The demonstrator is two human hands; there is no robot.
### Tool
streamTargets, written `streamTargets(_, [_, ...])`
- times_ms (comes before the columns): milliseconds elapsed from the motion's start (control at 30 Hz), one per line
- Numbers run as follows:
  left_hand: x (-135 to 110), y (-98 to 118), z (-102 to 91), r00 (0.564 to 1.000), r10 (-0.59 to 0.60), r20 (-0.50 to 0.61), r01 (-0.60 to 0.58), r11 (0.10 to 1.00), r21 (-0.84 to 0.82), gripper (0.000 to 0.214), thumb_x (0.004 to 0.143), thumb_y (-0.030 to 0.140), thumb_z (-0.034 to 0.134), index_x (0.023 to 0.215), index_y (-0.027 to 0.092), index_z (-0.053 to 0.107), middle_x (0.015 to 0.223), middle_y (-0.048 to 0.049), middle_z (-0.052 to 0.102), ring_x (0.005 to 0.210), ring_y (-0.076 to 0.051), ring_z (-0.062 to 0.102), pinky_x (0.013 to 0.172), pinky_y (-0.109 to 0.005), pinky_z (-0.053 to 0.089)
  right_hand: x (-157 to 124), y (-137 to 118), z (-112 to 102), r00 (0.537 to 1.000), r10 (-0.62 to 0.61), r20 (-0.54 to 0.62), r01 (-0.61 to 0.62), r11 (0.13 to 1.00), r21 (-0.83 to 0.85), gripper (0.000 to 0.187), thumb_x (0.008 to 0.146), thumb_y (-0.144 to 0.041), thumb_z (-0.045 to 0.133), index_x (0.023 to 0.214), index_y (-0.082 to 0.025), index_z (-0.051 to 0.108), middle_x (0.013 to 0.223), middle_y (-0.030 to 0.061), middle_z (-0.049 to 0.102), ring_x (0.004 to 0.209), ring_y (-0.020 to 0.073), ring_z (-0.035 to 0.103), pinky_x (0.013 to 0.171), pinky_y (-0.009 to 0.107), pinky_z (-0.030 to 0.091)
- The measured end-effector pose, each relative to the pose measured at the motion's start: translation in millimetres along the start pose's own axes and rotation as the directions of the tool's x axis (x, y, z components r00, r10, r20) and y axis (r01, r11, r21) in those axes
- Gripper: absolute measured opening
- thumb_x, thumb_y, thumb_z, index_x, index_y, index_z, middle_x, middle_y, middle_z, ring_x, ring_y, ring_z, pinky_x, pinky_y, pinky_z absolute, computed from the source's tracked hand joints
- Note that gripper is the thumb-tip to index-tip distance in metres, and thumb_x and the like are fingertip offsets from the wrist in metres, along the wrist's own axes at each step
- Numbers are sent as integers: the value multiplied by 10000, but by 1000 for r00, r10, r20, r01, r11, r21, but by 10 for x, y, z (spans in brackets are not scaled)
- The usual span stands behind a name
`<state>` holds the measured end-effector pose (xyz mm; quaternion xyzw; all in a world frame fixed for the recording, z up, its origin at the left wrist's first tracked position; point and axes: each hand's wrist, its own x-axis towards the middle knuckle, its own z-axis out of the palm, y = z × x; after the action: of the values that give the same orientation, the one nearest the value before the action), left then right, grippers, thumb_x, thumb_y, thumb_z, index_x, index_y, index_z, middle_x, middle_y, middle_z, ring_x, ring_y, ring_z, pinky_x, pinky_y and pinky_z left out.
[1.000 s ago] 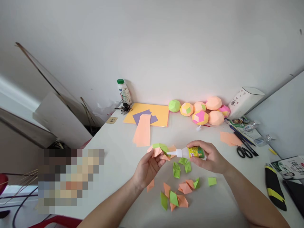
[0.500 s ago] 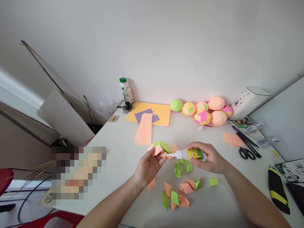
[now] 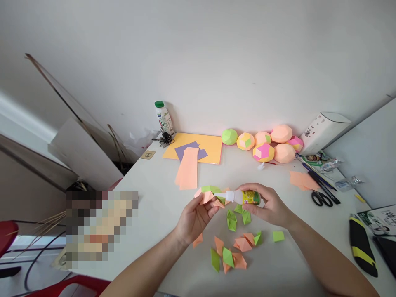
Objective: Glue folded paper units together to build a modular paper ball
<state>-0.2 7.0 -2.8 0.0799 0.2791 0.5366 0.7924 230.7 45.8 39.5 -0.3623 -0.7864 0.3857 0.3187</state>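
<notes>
Between the fingers of my left hand (image 3: pixel 193 218) is a folded paper model (image 3: pixel 208 194) of peach and green pieces, partly hidden by the thumb. My right hand (image 3: pixel 268 205) is wrapped round a glue bottle (image 3: pixel 251 197) with a yellow and green label, lying nearly level. Its white nozzle points left, the tip at the paper model; whether glue is coming out is too small to see. Below the hands lie loose green folded pieces (image 3: pixel 232 220), and nearer me a cluster of peach and green folded pieces (image 3: pixel 228 257).
Finished paper balls (image 3: pixel 284 153) line the wall. Peach strips (image 3: pixel 189 169) lie over purple and yellow paper (image 3: pixel 213 149) near a bottle with a green cap (image 3: pixel 164 116) and keys (image 3: pixel 166 139). Scissors (image 3: pixel 322 199), pens and a black-and-yellow case (image 3: pixel 361 246) sit at right.
The glue bottle in my right hand has shifted slightly left and up, bringing its nozzle tip further over the paper model. My left hand has barely moved.
</notes>
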Motion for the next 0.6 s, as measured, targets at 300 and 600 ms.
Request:
streamTargets(300, [14,13,-21,1000,6,27,-6,1000,-10,226,909,214,461,939,100,654,843,-70,690,756,-134,660,725,-250,568,9,104,-69,980,159,-117,-94,898,429,393,725,-418,730,1074,-304,591,1076,52,616,948,225,592,791,363,515])
streamTargets(600, [12,19,-32,1000,15,14,-15,999,-37,201,902,195,468,904,105,648,804,-58,686,706,-120,659,708,-245,576,72,127,-92,991,125,44,-126,781,611,382,738,-520,664,998,-243,628,875,63,589,851,235,563,807,444,467])
